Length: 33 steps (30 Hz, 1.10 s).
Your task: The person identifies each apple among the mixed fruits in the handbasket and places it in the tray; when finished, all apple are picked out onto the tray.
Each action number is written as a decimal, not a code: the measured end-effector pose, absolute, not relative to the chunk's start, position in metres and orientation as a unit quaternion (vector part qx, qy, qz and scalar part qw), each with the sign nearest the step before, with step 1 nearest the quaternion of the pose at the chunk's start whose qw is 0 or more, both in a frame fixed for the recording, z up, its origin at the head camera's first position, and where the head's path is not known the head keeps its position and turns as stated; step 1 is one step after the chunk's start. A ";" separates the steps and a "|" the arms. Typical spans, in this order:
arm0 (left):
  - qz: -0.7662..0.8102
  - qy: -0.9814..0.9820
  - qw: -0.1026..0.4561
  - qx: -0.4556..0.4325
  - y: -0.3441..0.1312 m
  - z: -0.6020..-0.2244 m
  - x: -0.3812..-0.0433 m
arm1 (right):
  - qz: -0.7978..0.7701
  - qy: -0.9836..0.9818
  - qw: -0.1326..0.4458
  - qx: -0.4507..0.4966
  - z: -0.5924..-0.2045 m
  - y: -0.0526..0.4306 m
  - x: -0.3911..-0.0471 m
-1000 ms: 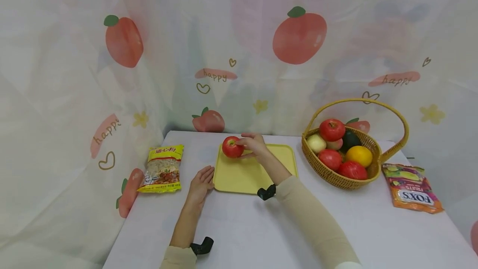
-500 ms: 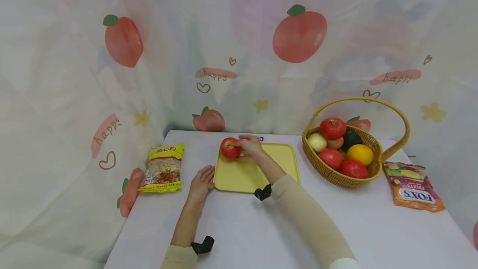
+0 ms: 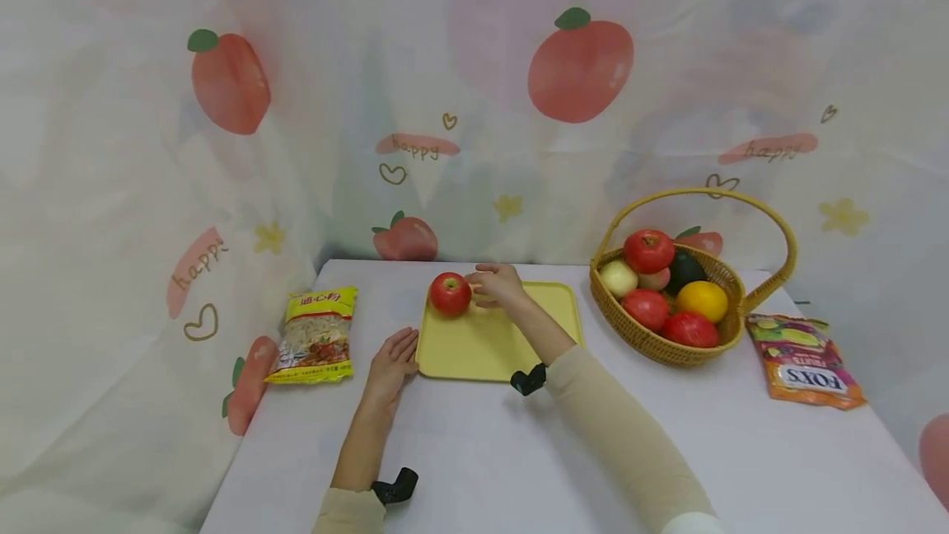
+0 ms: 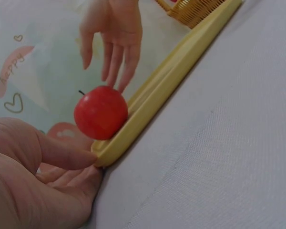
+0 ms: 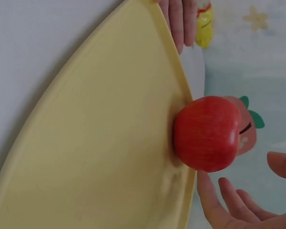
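Head: tray (image 3: 497,344), white table (image 3: 467,452), patterned backdrop (image 3: 474,188)

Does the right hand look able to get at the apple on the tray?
Most likely yes: the right hand is close beside the red apple, holding nothing, with nothing visible between them.

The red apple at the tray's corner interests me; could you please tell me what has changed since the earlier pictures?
The right grip has let go of the red apple and eased slightly rightward, leaving it at the far left of the tray. The left grip and fruit basket stayed put.
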<state>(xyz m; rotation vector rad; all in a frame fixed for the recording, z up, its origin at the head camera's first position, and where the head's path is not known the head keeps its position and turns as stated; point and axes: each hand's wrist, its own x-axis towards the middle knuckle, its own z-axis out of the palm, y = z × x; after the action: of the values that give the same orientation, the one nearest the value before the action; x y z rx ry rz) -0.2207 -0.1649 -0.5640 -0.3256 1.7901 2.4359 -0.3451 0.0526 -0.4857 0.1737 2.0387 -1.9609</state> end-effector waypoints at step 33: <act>0.797 0.593 0.052 -0.104 -0.163 -0.564 -0.218 | -0.676 0.730 0.099 0.023 -0.403 0.151 -0.316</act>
<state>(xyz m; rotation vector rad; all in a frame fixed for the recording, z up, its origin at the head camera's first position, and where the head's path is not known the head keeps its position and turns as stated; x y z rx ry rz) -0.2177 -0.1631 -0.5642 -0.3163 1.8048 2.4232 -0.3164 0.1514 -0.4030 0.0690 2.1591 -2.0005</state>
